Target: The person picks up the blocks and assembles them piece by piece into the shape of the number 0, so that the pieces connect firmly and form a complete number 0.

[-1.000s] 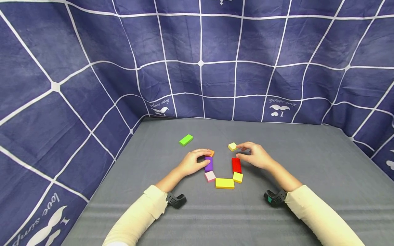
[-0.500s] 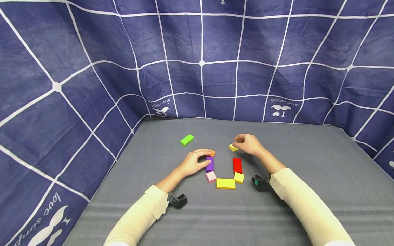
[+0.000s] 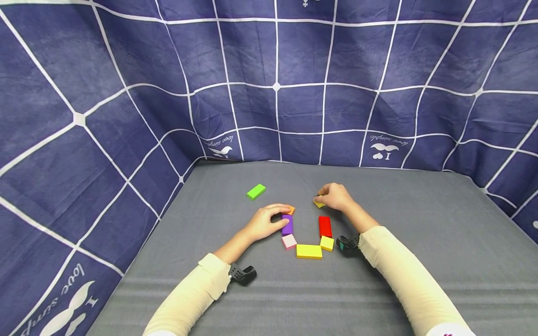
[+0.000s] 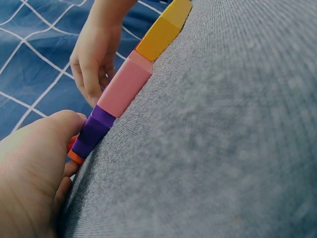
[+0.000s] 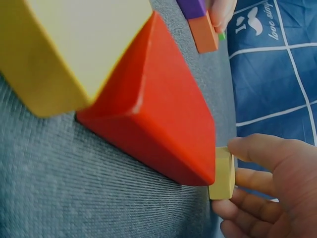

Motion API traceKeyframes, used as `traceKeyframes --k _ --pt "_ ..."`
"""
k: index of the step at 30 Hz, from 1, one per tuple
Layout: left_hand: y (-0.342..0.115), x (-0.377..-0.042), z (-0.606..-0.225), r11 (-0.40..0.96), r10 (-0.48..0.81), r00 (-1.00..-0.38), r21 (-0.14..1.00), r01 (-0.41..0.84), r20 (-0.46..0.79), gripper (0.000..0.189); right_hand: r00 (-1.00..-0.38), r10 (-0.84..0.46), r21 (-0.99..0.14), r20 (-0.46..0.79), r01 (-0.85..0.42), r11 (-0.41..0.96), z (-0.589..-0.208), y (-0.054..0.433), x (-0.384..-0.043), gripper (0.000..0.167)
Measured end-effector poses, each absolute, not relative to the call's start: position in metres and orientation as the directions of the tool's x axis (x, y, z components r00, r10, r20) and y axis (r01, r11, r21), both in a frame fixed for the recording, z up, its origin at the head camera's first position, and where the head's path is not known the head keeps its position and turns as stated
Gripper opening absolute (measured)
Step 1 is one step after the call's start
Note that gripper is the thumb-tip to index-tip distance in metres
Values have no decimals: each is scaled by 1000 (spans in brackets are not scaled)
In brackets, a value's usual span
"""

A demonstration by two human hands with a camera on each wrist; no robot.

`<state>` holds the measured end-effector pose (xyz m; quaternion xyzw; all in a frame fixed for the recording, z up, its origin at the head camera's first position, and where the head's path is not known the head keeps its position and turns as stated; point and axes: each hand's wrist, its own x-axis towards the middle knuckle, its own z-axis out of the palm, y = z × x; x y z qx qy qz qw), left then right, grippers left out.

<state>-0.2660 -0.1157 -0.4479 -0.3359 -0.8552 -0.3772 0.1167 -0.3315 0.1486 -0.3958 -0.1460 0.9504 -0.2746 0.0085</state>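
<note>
My left hand [image 3: 264,222] rests at the left of the blocks, its thumb at the purple block [image 3: 287,225] and its fingertips touching the small orange block [image 3: 291,210]. In the left wrist view that thumb lies along the edge of the purple block, and the fingers are partly hidden behind it. My right hand [image 3: 335,196] pinches a small pale yellow block [image 5: 224,173] between thumb and fingers, low on the table beyond the red block [image 3: 325,226]. Most of that yellow block is covered by the fingers in the head view.
A pink block [image 3: 289,241], a long yellow block [image 3: 309,251] and a small yellow block [image 3: 327,243] form the near side of a U with the purple and red blocks. Apart lies a green block [image 3: 256,192] at far left. A blue gridded cloth [image 3: 252,107] hangs behind.
My right hand has moved away from beside the red block to the pale yellow block, and its fingers have closed on it. The left hand stays in place at the purple and orange blocks.
</note>
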Motion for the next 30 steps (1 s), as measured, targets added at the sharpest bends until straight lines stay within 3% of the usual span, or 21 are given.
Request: traceKeyframes --k 13,23,30 --pt "-115 -266 -448 474 489 -734 562 677 472 34 -959 -266 -495 97 -278 823 -394 147 -328 29" --pt "-115 -266 -448 466 487 -732 567 679 477 34 -939 -341 -486 34 -314 816 -388 144 -320 27" --pt "-116 -265 -448 467 484 -736 572 674 473 33 -921 -387 -472 54 -365 803 -388 143 -315 25"
